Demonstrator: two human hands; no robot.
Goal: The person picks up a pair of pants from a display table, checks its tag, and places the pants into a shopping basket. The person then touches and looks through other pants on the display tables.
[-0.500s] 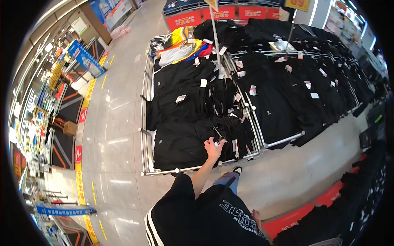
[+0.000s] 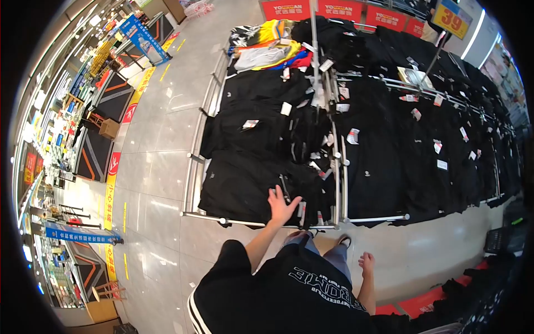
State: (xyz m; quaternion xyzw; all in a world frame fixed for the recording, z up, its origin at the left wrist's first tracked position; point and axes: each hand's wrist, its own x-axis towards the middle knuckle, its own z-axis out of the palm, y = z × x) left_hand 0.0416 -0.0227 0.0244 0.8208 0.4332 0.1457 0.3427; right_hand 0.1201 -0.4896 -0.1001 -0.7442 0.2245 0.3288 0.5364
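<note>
Stacks of folded black clothes [image 2: 245,186] with white tags lie in a metal-railed display bin [image 2: 192,167]. Over the near right part of the front stack is my left hand [image 2: 282,207], its fingers spread and nothing held. Close to its fingertips lies a dark strip [image 2: 285,186] on the cloth. My right hand [image 2: 367,263] hangs at my side over the floor, fingers loosely curled, away from the bin; whether anything is in it is too small to tell.
Coloured garments [image 2: 267,53] lie at the bin's far end. A second bin of black clothes [image 2: 372,161] adjoins on the right. A price sign [image 2: 451,19] stands behind. Tiled floor [image 2: 161,195] runs along the left; red panels [image 2: 420,300] are low right.
My left hand has opened, its fingers now spread above the stack. My right hand has come further into view and risen. The view has shifted, with the bins tilted differently.
</note>
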